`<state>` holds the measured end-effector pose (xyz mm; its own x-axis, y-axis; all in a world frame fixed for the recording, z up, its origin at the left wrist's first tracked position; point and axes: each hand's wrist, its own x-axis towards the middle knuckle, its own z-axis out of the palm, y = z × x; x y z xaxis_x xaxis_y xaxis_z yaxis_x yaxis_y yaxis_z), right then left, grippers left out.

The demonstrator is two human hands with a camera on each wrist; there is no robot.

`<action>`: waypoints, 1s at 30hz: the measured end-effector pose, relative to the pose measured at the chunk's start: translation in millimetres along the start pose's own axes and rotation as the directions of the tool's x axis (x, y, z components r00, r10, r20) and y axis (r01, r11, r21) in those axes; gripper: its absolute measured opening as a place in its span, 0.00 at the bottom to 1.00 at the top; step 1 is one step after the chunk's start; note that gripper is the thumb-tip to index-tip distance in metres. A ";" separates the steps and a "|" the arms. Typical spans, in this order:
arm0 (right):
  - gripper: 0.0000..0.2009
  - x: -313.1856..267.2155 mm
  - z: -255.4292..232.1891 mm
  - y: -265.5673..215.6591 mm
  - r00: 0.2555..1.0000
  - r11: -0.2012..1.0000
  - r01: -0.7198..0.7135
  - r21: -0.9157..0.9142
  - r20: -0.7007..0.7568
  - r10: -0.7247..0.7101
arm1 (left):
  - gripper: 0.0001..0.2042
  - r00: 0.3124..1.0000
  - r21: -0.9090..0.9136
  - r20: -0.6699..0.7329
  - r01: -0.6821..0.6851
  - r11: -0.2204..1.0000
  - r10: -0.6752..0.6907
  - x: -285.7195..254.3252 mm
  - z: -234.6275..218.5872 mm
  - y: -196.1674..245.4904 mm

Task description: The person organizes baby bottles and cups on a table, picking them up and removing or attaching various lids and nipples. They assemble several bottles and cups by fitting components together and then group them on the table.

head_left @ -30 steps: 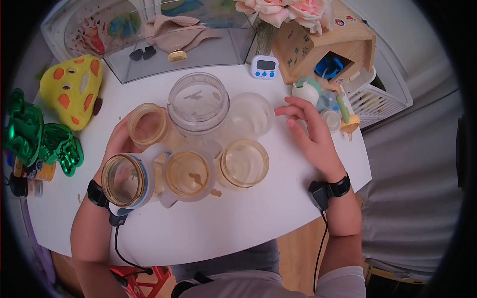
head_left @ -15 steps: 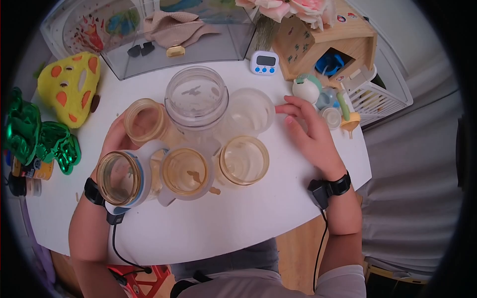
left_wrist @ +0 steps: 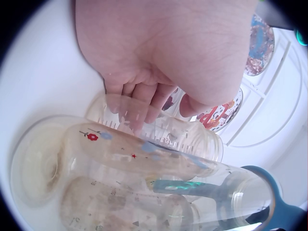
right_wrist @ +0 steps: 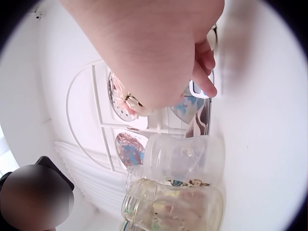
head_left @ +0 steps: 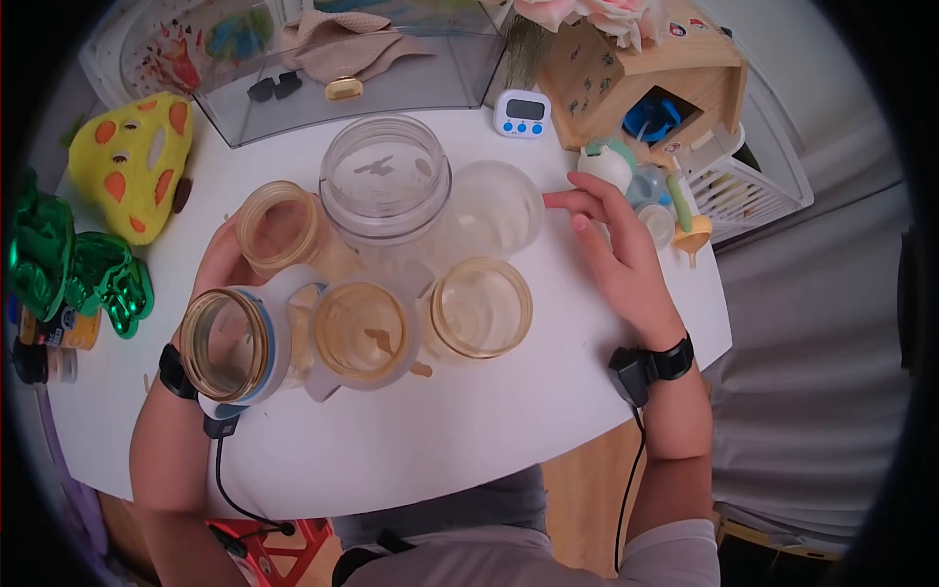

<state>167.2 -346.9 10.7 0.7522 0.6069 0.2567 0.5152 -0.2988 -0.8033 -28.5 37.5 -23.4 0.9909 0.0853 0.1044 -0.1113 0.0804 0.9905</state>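
My left hand (head_left: 223, 259) is at the back-left amber-tinted baby bottle (head_left: 305, 240), fingers laid against its wall. In the left wrist view, those fingers show through the clear graduated bottle (left_wrist: 185, 137). A flower-printed bottle (left_wrist: 113, 139) with a blue handle (left_wrist: 284, 211) lies nearer that camera. My right hand (head_left: 624, 264) has its fingers extended, one fingertip right at the edge of a frosted bottle (head_left: 499, 205). A wide clear jar (head_left: 386, 220) stands at the back middle. In front are a blue-banded bottle (head_left: 264, 342), a handled amber bottle (head_left: 362, 333) and another amber bottle (head_left: 481, 308); all are lidless.
Behind the bottles are a transparent case (head_left: 362, 108), a white timer (head_left: 521, 114) and a wooden house (head_left: 636, 73). Small bottle parts (head_left: 653, 186) lie at the right. A yellow plush (head_left: 132, 166) and green shiny figures (head_left: 98, 269) stand at the left.
The head view tilts slightly, so the table's things shift up a little in it. Both hands keep their places beside the bottles.
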 end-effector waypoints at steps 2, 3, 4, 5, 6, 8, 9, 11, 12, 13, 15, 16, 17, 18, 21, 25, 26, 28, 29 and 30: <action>0.21 0.3 0.4 -1.9 1.000 1.000 0.001 0.003 0.029 -0.001 | 0.63 0.999 -0.045 -0.036 0.029 0.999 -0.031 -0.6 1.5 -1.4; 0.21 0.6 -0.2 -3.0 0.998 1.000 0.010 0.003 0.057 -0.010 | 0.63 0.999 -0.045 -0.033 0.029 0.999 -0.030 0.1 1.7 -1.1; 0.21 0.3 -1.1 -2.7 0.998 1.000 0.011 0.001 0.054 -0.011 | 0.63 0.998 -0.011 -0.041 0.039 0.999 -0.040 1.0 1.3 -0.5; 0.21 0.1 -1.5 -1.4 0.997 1.000 -0.009 -0.024 0.078 0.011 | 0.63 0.998 0.022 -0.050 0.049 0.999 -0.048 1.7 0.5 0.2; 0.21 0.2 -1.6 -0.4 0.994 0.998 -0.029 -0.050 0.102 0.034 | 0.63 0.998 0.022 -0.051 0.046 0.999 -0.044 1.6 -0.6 0.6; 0.21 -0.6 -2.2 1.6 0.998 0.998 -0.020 -0.063 0.063 0.024 | 0.63 1.000 0.060 -0.011 -0.023 0.998 0.024 0.3 -2.5 0.2; 0.21 -0.5 -2.2 2.3 1.000 0.997 -0.016 -0.074 0.024 0.018 | 0.63 1.000 0.060 -0.013 -0.023 0.998 0.024 1.2 -3.0 0.4; 0.21 1.0 -1.4 -2.5 1.000 1.000 -0.012 -0.024 0.011 0.012 | 0.62 0.999 0.036 0.021 -0.034 0.999 0.033 1.8 -3.2 0.6; 0.21 0.6 -0.9 -3.6 1.000 1.000 -0.010 0.026 -0.005 0.010 | 0.62 0.999 0.035 0.021 -0.029 0.999 0.028 -0.3 -1.0 2.4; 0.21 -0.2 -0.4 -2.1 1.000 0.999 -0.016 0.028 -0.004 0.016 | 0.62 1.000 0.031 -0.016 0.008 1.000 -0.007 -2.9 2.6 6.0; 0.21 -0.2 -0.4 0.6 1.000 1.000 0.006 -0.013 0.008 -0.006 | 0.62 0.998 0.028 -0.050 0.041 0.999 -0.040 -2.8 4.3 7.8; 0.21 -0.4 -0.6 1.2 1.000 1.000 0.007 -0.013 0.005 -0.007 | 0.62 0.996 0.031 -0.062 0.065 0.997 -0.063 -1.4 3.2 6.1; 0.21 0.2 -0.8 1.7 1.000 0.999 0.016 -0.031 0.023 -0.016 | 0.62 0.994 0.034 -0.076 0.086 0.996 -0.083 -0.3 1.8 4.8; 0.21 1.2 -0.6 2.5 0.999 0.998 0.027 -0.048 0.041 -0.025 | 0.62 0.994 0.035 -0.078 0.082 0.996 -0.079 0.2 0.0 3.9; 0.22 0.7 4.4 5.9 0.997 1.000 0.031 0.000 0.068 -0.031 | 0.63 1.000 0.064 -0.005 -0.004 0.998 0.004 0.7 -7.0 -0.3; 0.21 -1.0 0.7 -4.3 0.995 0.995 -0.029 0.099 0.102 0.019 | 0.40 0.976 -0.088 0.117 -0.176 0.980 0.185 -2.7 -6.6 -4.9; 0.21 -0.1 -0.1 -2.3 0.997 0.996 -0.014 0.088 0.074 0.008 | 0.42 0.977 -0.087 0.096 -0.182 0.979 0.190 -3.8 -4.2 -3.2; 0.21 0.0 -0.6 1.2 0.999 0.997 0.002 0.076 0.044 -0.006 | 0.43 0.984 -0.031 0.100 -0.148 0.988 0.151 -2.4 2.4 9.4; 0.20 -0.1 0.2 3.8 0.998 1.000 0.021 0.022 0.052 -0.022 | 0.43 0.989 0.026 0.099 -0.116 0.993 0.113 -1.3 3.8 13.6; 0.19 0.6 0.1 4.8 0.997 0.999 0.041 -0.031 0.062 -0.039 | 0.43 0.988 0.027 0.099 -0.118 0.993 0.115 -0.2 3.2 14.0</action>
<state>170.0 -347.9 6.9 0.7050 0.6622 0.2539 0.5577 -0.2965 -0.7753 -30.1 35.5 -9.2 0.9741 -0.0052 0.2262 -0.2258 0.0433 0.9732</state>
